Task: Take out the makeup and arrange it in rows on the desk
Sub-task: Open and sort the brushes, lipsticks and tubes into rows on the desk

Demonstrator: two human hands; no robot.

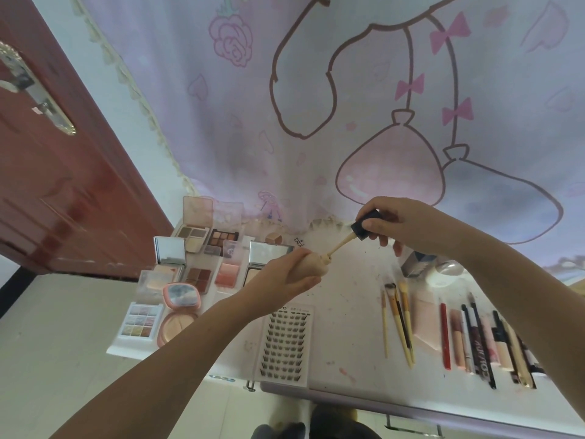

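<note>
My left hand (286,274) grips a beige foundation bottle (313,264) above the middle of the white desk (345,327). My right hand (395,224) holds the bottle's black cap (367,228), lifted up and to the right. A beige applicator wand (340,245) runs from the cap down to the bottle's neck. Several open eyeshadow and blush palettes (196,274) lie in rows on the desk's left part. A pink round compact (180,315) stands open near the front left. A lash tray (285,343) lies in front of my left hand.
Brushes (397,321) and a row of lip and eye pencils (484,340) lie at the right. A blue box (414,264) and a white jar (443,274) sit behind them. A pink cartoon curtain (348,106) hangs behind the desk, a red-brown door (57,185) at left.
</note>
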